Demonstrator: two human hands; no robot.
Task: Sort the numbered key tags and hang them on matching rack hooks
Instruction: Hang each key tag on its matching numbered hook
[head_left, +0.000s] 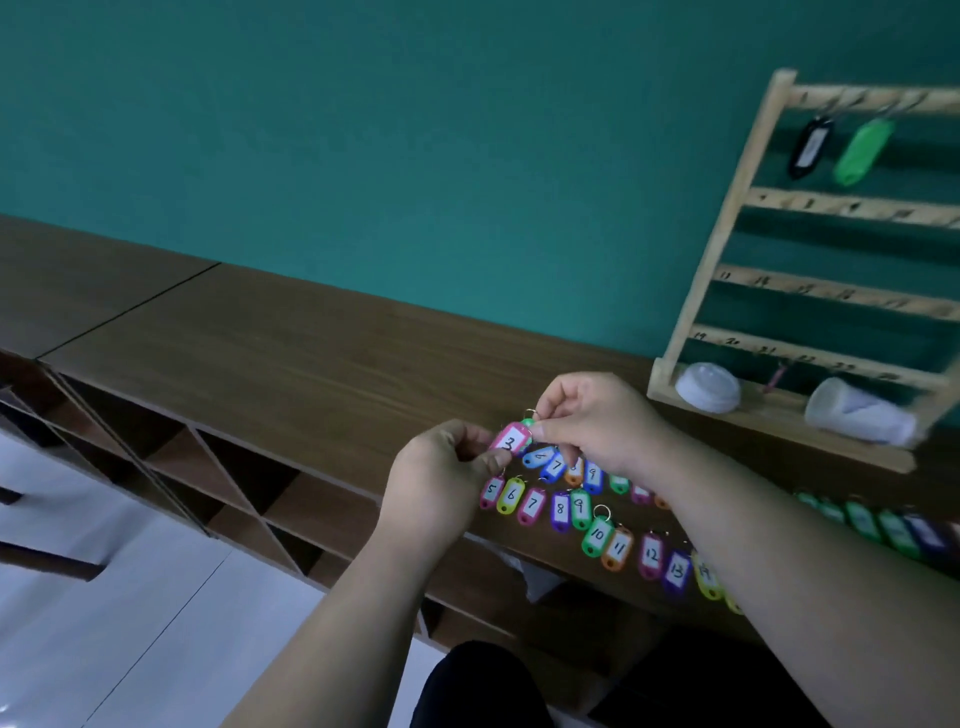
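In the head view the left hand (441, 467) pinches the lower end of the pink tag 3 (510, 440) and the right hand (597, 421) pinches its ring (530, 414), just above the tag rows (561, 509) on the bench (311, 353). Best, I judge, to carry it by the ring alone to the top rail of the rack (831, 207), beside the green tag (863, 150).

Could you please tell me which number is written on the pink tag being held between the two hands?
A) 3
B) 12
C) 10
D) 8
A: the pink tag, pinched at its lower end by the left hand and at its ring end by the right hand, shows a handwritten 3 on its white label.
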